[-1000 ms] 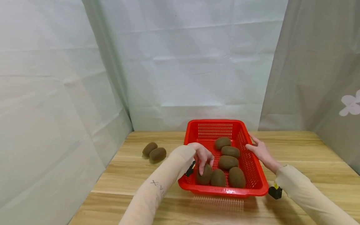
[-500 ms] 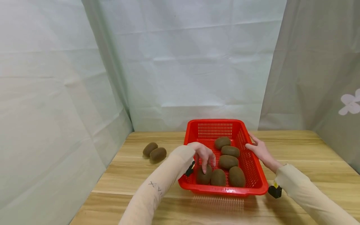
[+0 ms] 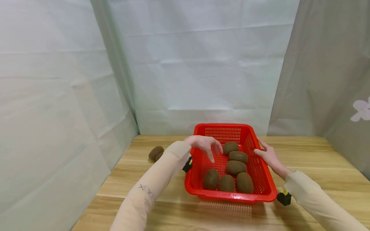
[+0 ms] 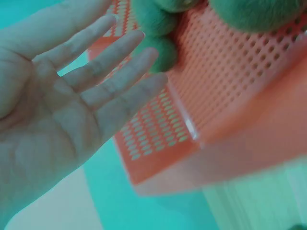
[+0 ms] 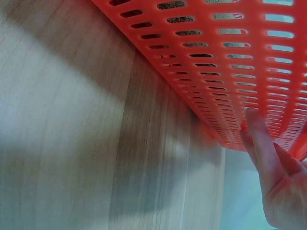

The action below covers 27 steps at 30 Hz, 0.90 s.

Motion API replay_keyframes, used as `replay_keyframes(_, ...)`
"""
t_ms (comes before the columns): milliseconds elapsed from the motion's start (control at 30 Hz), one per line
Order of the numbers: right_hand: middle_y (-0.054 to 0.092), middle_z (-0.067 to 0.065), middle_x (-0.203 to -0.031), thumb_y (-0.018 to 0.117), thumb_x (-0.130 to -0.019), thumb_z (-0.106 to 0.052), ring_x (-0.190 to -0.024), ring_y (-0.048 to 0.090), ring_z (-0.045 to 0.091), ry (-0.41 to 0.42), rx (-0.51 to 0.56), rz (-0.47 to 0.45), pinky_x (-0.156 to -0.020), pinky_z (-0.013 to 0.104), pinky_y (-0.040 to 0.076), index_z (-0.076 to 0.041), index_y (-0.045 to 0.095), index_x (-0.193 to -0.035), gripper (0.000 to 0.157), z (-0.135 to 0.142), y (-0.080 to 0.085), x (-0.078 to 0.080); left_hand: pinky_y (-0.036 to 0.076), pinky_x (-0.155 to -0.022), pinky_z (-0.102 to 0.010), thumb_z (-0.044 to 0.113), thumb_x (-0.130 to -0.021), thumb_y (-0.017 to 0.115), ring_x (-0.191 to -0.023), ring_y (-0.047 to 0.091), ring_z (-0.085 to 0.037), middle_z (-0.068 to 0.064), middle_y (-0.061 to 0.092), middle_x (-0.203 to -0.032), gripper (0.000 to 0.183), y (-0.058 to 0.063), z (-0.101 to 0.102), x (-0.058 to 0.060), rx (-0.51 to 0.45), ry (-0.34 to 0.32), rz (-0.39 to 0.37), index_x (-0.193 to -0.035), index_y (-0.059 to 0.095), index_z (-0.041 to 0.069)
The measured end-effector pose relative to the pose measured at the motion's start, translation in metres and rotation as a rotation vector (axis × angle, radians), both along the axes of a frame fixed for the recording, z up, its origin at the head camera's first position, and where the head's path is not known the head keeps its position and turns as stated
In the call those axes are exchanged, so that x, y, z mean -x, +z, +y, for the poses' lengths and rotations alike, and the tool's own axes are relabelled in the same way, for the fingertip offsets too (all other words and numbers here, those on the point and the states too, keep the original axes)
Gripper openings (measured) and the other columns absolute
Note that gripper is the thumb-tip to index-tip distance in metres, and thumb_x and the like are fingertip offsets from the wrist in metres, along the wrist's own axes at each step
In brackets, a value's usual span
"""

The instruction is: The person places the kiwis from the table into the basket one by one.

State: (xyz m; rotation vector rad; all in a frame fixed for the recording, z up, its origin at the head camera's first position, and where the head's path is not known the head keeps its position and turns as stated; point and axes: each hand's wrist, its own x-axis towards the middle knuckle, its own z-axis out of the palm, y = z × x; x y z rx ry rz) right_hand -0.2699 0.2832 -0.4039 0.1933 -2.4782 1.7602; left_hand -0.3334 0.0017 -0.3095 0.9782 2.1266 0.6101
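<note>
A red plastic basket (image 3: pixel 231 195) stands on the wooden table with several brown, fuzzy kiwis inside. Three of them line its near side, including the leftmost kiwi (image 3: pixel 211 179); others, such as the middle kiwi (image 3: pixel 236 167), run up the right half. Over the basket's left part hovers my left hand (image 3: pixel 204 145), holding nothing. The left wrist view shows its palm (image 4: pixel 53 110) with fingers spread and straight, apart from the kiwis. My right hand (image 3: pixel 270 156) holds the basket's right rim, thumb over the top. Its other fingers lie against the slotted outer wall (image 5: pixel 211 72).
To the left of the basket, a kiwi (image 3: pixel 156 153) lies on the table (image 3: pixel 127 183), with a second one mostly hidden behind my left sleeve. A pale cloth curtain (image 3: pixel 202 70) hangs behind the table, and more cloth closes off both sides.
My left hand has let go of the leftmost kiwi on the near side and lifted up and away from it, its fingers opening. The right hand stays on the rim.
</note>
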Motion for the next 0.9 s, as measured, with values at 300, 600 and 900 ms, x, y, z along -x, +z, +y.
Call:
replay_keyframes(300, 0.042, 0.039, -0.117, 0.047, -0.091, -0.01, -0.084, 0.06, 0.036, 0.005, -0.017, -0.011, -0.064, 0.04, 0.051, -0.005, 0.011, -0.145, 0.064, 0.001, 0.002, 0.0, 0.047, -0.075, -0.027, 0.005, -0.075, 0.074, -0.099, 0.053, -0.018, -0.002, 0.057, -0.107, 0.044, 0.02, -0.041, 0.012, -0.129, 0.07, 0.111, -0.116, 0.057, 0.006)
replay_keyframes(600, 0.041, 0.039, -0.118, 0.046, -0.092, -0.009, -0.085, 0.06, 0.037, 0.008, 0.012, -0.02, -0.065, 0.041, 0.051, -0.004, 0.011, -0.144, 0.063, 0.004, 0.0, -0.001, 0.046, -0.08, -0.032, 0.0, -0.078, 0.07, -0.106, 0.049, -0.036, -0.018, 0.052, -0.115, 0.045, 0.013, -0.097, 0.016, -0.33, 0.23, 0.085, -0.119, 0.053, -0.001)
replay_keyframes(900, 0.042, 0.04, -0.117, 0.046, -0.091, -0.01, -0.081, 0.062, 0.035, -0.01, 0.008, -0.023, -0.063, 0.041, 0.051, -0.005, 0.012, -0.145, 0.063, 0.008, 0.001, -0.002, 0.046, -0.08, -0.033, 0.001, -0.077, 0.07, -0.102, 0.053, -0.031, -0.013, 0.056, -0.111, 0.044, -0.004, -0.139, 0.019, -0.437, 0.335, 0.199, -0.118, 0.054, -0.001)
